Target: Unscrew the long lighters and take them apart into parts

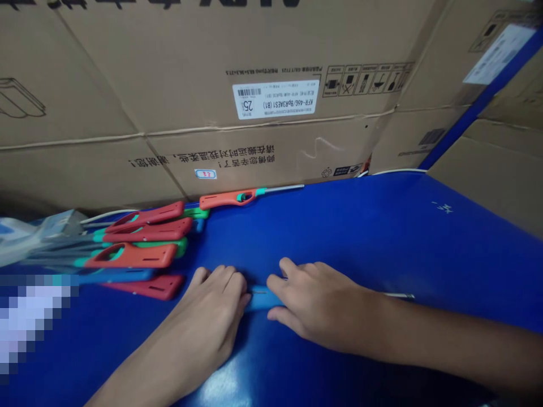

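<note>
A blue stick lighter (262, 298) lies crosswise between my hands, just above or on the blue table top. My right hand (320, 297) is closed round its body, palm down, hiding the trigger area. The lighter's metal tip (401, 295) shows beyond my right wrist. At the handle's left end, my left hand (218, 311) is closed with curled fingers; its fingertips are mostly hidden. Behind the hands, an orange stick lighter (229, 199) with green parts lies against the cardboard, its metal tube pointing right.
Left of my hands, several lighters (144, 254) in red, orange, green and blue are piled, their tubes toward clear plastic packaging (55, 229). A large cardboard box (169, 102) stands along the back of the blue table (360, 226). More cardboard (492, 175) stands on the right.
</note>
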Motion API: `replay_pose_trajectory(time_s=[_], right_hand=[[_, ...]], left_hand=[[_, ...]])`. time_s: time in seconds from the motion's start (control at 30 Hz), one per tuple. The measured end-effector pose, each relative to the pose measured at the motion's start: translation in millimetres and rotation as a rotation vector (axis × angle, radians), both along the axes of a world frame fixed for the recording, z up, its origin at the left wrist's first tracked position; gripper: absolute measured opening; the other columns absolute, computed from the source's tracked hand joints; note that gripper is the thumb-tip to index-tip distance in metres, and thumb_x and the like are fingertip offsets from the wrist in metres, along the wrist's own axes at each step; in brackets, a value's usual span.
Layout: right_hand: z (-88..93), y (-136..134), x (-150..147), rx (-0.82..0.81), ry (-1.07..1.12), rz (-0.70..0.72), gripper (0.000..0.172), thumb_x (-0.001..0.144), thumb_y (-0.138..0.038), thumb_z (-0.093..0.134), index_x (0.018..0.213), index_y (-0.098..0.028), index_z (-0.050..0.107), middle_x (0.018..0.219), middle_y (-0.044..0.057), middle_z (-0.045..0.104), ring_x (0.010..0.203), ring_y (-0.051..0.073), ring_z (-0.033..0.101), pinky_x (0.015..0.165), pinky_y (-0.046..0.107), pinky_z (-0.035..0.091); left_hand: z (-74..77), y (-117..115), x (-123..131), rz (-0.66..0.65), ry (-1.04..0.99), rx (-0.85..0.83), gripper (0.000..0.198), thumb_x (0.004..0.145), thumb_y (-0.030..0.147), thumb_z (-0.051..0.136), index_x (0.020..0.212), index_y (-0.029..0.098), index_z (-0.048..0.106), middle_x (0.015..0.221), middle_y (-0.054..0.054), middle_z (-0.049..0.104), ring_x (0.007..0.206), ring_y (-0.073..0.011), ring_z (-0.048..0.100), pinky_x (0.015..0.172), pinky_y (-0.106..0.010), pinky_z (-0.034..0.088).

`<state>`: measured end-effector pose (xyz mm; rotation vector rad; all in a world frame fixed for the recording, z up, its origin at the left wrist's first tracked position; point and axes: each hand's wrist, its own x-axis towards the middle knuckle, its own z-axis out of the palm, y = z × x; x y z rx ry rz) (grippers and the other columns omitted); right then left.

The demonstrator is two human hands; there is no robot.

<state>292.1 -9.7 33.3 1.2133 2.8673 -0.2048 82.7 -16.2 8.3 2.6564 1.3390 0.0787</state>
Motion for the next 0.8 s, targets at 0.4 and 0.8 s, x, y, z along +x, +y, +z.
replay_pose_trajectory(time_s=[0.4, 0.8], right_hand=[[-1.9, 3.7, -2.1, 0.133, -0.056, 0.02, 0.02, 0.094, -0.034, 0.055, 0.102, -0.017, 0.061, 0.097, 0.011, 0.063, 0.063, 0.022, 0.065, 0.052, 0.032, 0.048], [-4.8, 9.3, 1.1, 0.135, -0.036, 0.017, 0.019, 0.093, -0.036, 0.057, 0.101, -0.019, 0.061, 0.094, 0.008, 0.061, 0.063, 0.023, 0.065, 0.05, 0.031, 0.046]], left_hand=[[-8.0, -0.2, 12.9, 0.164, 0.075, 0.23, 0.032, 0.099, 0.022, 0.029, 0.074, 0.019, 0.049, 0.069, -0.005, 0.057, 0.063, -0.0231, 0.053, 0.063, -0.037, 0.03], [5.4, 6.3, -2.1, -0.148, 0.034, 0.205, 0.028, 0.099, 0.014, 0.029, 0.085, 0.018, 0.053, 0.075, -0.004, 0.056, 0.068, -0.0225, 0.05, 0.066, -0.037, 0.03]])
